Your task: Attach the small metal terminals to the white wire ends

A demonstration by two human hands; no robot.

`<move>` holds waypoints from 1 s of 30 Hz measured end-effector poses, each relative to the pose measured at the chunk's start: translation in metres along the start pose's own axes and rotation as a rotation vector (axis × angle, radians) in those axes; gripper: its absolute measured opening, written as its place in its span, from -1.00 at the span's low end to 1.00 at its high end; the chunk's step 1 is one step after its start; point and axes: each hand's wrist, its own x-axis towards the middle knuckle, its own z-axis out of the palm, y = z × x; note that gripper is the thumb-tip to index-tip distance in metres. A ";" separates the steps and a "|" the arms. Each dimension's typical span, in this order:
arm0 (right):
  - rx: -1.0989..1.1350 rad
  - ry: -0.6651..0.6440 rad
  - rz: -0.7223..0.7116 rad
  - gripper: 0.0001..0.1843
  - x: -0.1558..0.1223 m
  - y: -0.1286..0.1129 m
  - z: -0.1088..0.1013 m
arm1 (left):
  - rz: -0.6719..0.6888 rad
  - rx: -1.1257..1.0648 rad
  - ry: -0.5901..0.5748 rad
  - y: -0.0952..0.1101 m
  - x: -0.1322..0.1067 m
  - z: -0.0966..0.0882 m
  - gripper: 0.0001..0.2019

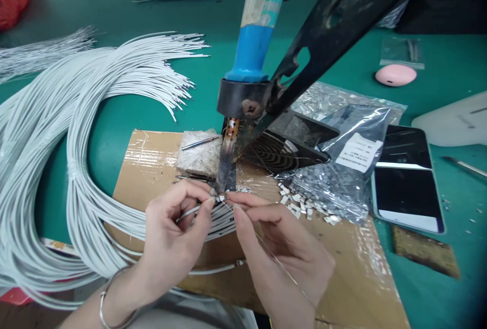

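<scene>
Under the tip of a blue-handled soldering iron (249, 40), my two hands almost meet. My left hand (173, 232) pinches a white cable (189, 212) close to its end. Between finger and thumb of my right hand (279, 248) is a thin solder wire (283, 267), which trails down across the palm. A small whitish piece (221, 198) sits at the iron's tip, partly hidden by my fingertips. Behind my fingers runs a bundle of white cables (224, 222). One cable with a small metal end (239, 263) lies below them.
A black metal stand (327, 30) holds the iron. Small metal pieces (297, 202) lie scattered on cardboard (342, 263) beside a plastic bag (353, 151). Large coils of white cable (76, 131) fill the left. A phone (407, 182) rests at right, near a pink case (395, 74).
</scene>
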 end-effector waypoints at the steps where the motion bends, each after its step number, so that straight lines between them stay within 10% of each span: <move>1: -0.005 0.003 -0.007 -0.80 0.000 0.000 0.000 | 0.002 0.004 -0.005 0.001 0.000 0.000 -0.87; 30: -0.014 0.070 -0.057 -0.82 0.000 -0.005 0.005 | 0.061 0.052 -0.008 0.013 0.006 -0.002 -0.87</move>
